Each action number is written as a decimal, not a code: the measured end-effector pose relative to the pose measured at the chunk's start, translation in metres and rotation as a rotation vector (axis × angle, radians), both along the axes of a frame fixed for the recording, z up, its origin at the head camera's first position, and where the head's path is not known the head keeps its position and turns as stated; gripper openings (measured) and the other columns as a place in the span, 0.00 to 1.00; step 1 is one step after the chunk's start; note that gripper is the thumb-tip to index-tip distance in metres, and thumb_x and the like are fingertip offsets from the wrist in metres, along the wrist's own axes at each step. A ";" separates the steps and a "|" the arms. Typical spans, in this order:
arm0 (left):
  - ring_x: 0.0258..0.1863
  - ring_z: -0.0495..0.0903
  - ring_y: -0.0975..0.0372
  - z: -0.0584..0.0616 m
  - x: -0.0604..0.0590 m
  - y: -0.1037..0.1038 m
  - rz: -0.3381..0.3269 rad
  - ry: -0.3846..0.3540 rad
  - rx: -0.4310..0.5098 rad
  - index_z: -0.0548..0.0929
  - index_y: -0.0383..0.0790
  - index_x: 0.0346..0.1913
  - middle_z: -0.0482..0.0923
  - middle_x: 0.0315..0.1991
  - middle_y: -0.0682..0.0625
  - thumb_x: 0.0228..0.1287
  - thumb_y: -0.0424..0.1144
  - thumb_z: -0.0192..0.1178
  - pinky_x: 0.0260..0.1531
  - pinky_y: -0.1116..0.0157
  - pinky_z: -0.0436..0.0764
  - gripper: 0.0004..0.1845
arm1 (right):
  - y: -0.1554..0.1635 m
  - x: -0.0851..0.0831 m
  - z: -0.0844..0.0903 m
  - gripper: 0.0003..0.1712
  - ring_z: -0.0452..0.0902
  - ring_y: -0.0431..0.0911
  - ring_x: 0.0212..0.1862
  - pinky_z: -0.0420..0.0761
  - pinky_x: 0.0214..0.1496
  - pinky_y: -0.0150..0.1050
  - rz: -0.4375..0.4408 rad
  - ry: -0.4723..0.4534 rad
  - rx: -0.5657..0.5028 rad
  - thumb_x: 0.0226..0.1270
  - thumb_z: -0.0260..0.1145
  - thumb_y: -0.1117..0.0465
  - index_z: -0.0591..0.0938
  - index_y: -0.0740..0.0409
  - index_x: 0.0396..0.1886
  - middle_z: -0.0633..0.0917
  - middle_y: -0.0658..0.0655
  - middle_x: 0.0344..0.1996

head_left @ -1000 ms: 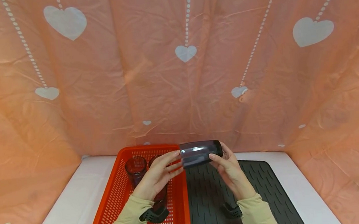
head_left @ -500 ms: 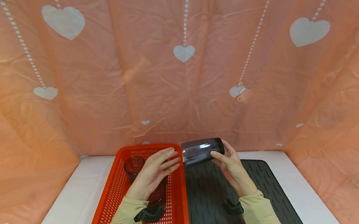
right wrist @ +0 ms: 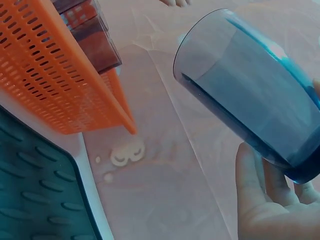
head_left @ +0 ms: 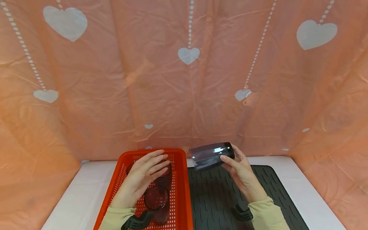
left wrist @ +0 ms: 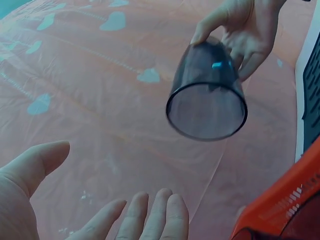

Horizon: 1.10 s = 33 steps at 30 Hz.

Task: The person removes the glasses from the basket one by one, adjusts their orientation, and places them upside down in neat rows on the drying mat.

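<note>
My right hand [head_left: 241, 174] grips a dark tinted drinking glass [head_left: 209, 156] near its base. The glass lies sideways in the air above the far end of a black ridged mat [head_left: 211, 204], its mouth toward the left. In the left wrist view the glass [left wrist: 207, 65] shows its round rim and hollow inside. My left hand [head_left: 140, 177] hovers over the red perforated basket [head_left: 187, 217], fingers extended, holding nothing and apart from the glass. Inside the basket stand other dark glasses, one with its rim visible [head_left: 156, 197]; my left hand partly hides them.
Basket and mat sit side by side on a white table [head_left: 70, 205]. An orange sheet [head_left: 156, 95] with white hearts hangs behind and on both sides. Black bands with camera mounts [head_left: 137, 221] circle both wrists.
My left hand has come away from the glass's mouth and moved left over the basket. The right hand has shifted slightly right with the glass.
</note>
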<state>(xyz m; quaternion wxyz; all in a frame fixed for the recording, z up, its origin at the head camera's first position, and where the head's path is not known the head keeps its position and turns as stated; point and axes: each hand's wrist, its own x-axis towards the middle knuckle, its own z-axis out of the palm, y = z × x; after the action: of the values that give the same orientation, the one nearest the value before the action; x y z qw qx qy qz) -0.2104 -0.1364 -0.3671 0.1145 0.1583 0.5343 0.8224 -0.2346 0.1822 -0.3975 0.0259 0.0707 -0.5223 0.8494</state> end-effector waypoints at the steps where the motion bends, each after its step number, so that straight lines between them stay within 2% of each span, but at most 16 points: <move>1: 0.63 0.66 0.42 0.000 0.000 -0.003 0.001 0.004 -0.006 0.61 0.27 0.69 0.76 0.56 0.48 0.74 0.35 0.49 0.60 0.50 0.67 0.25 | 0.001 0.000 0.000 0.26 0.77 0.43 0.47 0.79 0.49 0.38 -0.001 0.005 0.002 0.60 0.63 0.76 0.74 0.52 0.56 0.76 0.54 0.52; 7: 0.63 0.67 0.44 0.000 0.000 -0.016 0.014 0.009 -0.077 0.61 0.29 0.69 0.75 0.58 0.47 0.74 0.39 0.50 0.60 0.53 0.68 0.27 | 0.012 0.001 -0.002 0.27 0.77 0.42 0.47 0.79 0.48 0.38 -0.019 0.007 0.006 0.60 0.63 0.76 0.74 0.52 0.57 0.76 0.53 0.52; 11: 0.64 0.65 0.43 -0.002 0.000 -0.025 0.017 0.017 -0.108 0.61 0.30 0.69 0.73 0.60 0.46 0.74 0.40 0.50 0.61 0.53 0.68 0.27 | 0.020 0.002 -0.005 0.27 0.76 0.41 0.47 0.79 0.47 0.38 -0.046 -0.023 0.015 0.60 0.63 0.76 0.73 0.51 0.57 0.75 0.52 0.52; 15: 0.62 0.68 0.46 -0.006 0.000 -0.032 0.038 0.009 -0.129 0.64 0.31 0.68 0.74 0.58 0.47 0.73 0.40 0.51 0.59 0.55 0.70 0.25 | 0.029 0.004 -0.009 0.31 0.76 0.40 0.47 0.79 0.47 0.36 -0.073 -0.057 0.067 0.60 0.64 0.75 0.70 0.53 0.62 0.72 0.51 0.55; 20: 0.60 0.71 0.47 -0.011 0.001 -0.042 0.027 0.037 -0.129 0.67 0.34 0.65 0.77 0.55 0.50 0.75 0.39 0.49 0.57 0.56 0.72 0.21 | 0.040 0.007 -0.014 0.34 0.74 0.38 0.44 0.78 0.45 0.34 -0.116 -0.092 0.131 0.61 0.65 0.74 0.67 0.49 0.65 0.70 0.50 0.57; 25: 0.58 0.74 0.50 -0.014 0.001 -0.048 0.020 0.016 -0.150 0.66 0.33 0.66 0.78 0.53 0.51 0.75 0.38 0.48 0.56 0.58 0.73 0.22 | 0.050 0.011 -0.017 0.35 0.74 0.38 0.43 0.78 0.45 0.34 -0.140 -0.102 0.147 0.61 0.65 0.73 0.67 0.49 0.65 0.75 0.48 0.51; 30: 0.59 0.73 0.50 -0.016 0.003 -0.052 0.029 -0.021 -0.201 0.59 0.28 0.69 0.76 0.56 0.49 0.75 0.41 0.49 0.56 0.59 0.73 0.28 | 0.060 0.014 -0.021 0.29 0.75 0.37 0.42 0.78 0.43 0.32 -0.174 -0.080 0.120 0.60 0.65 0.74 0.73 0.47 0.58 0.79 0.47 0.44; 33: 0.60 0.72 0.49 -0.018 0.003 -0.054 0.033 -0.030 -0.222 0.59 0.28 0.69 0.74 0.59 0.45 0.74 0.41 0.50 0.56 0.60 0.73 0.28 | 0.065 0.015 -0.023 0.27 0.76 0.37 0.40 0.78 0.41 0.30 -0.187 -0.066 0.103 0.60 0.64 0.75 0.75 0.46 0.54 0.80 0.47 0.42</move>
<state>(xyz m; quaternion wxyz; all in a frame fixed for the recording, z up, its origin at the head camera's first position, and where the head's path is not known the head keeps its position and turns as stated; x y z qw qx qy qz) -0.2069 -0.1901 -0.3853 0.1257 0.1234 0.6229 0.7622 -0.2193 0.2467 -0.4206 0.0841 -0.0053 -0.5702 0.8172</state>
